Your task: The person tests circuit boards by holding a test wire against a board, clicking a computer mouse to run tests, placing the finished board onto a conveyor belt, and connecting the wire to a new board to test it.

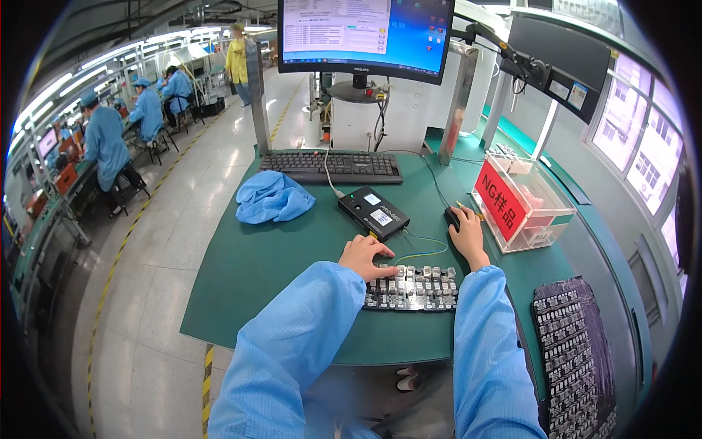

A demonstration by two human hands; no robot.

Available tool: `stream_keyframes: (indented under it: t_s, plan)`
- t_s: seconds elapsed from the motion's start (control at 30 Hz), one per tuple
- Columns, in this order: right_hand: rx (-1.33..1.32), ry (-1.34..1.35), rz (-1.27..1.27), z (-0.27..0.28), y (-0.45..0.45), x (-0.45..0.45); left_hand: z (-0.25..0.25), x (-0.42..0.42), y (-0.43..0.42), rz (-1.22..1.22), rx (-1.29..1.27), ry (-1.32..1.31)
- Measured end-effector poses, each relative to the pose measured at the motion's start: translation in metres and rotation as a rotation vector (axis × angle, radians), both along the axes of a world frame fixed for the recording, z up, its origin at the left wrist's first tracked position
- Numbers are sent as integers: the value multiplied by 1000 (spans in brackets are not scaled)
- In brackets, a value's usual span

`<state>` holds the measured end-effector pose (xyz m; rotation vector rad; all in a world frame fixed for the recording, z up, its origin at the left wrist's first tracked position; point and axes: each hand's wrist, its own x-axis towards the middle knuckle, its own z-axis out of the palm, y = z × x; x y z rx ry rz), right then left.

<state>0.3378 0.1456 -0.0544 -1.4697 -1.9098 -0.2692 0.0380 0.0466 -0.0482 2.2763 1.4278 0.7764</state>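
Note:
My right hand rests over a black computer mouse, fingers curved around it. My left hand is at the upper left corner of a panel of small metal-capped circuit modules. Its thumb reaches the panel's top edge, and its fingers are apart, with nothing visible between them. Just beyond that hand lies a black box marked PRO, with a small lit screen and a white label. A thin yellow-green wire runs from the box toward the panel.
A keyboard and monitor stand behind. A blue cloth lies left; a clear box with a red sign stands right. A black tray of modules is at far right. Co-workers sit along the left line.

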Motion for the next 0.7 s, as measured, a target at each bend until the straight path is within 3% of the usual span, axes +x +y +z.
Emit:
stream_keyframes:
  t_s: [0.7]
  plan:
    - [-4,-2,-3,0,0,0,1,0,-1,2,-12,5]
